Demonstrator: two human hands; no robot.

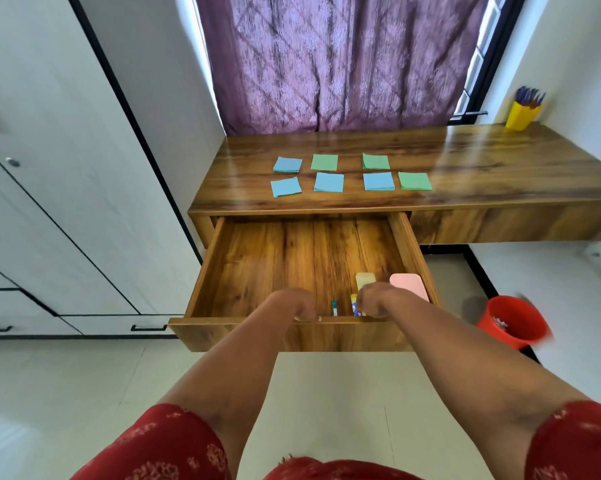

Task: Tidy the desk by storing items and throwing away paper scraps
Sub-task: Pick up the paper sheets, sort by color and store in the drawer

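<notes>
head view: left hand [301, 306] and right hand [373, 303] both curl clamped over the open wooden drawer's near front edge [243, 332].

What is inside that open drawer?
In the drawer: a pink case, a pale yellow case and two small items, perhaps a glue stick. The right hand covers part of them.

A purple curtain [340, 60] hangs behind the work area, covering most of a dark-framed window [482, 60]. To the left stands a white wardrobe [49, 168] with black edging and small black handles [149, 328]. The floor [84, 393] is pale tile.
</notes>
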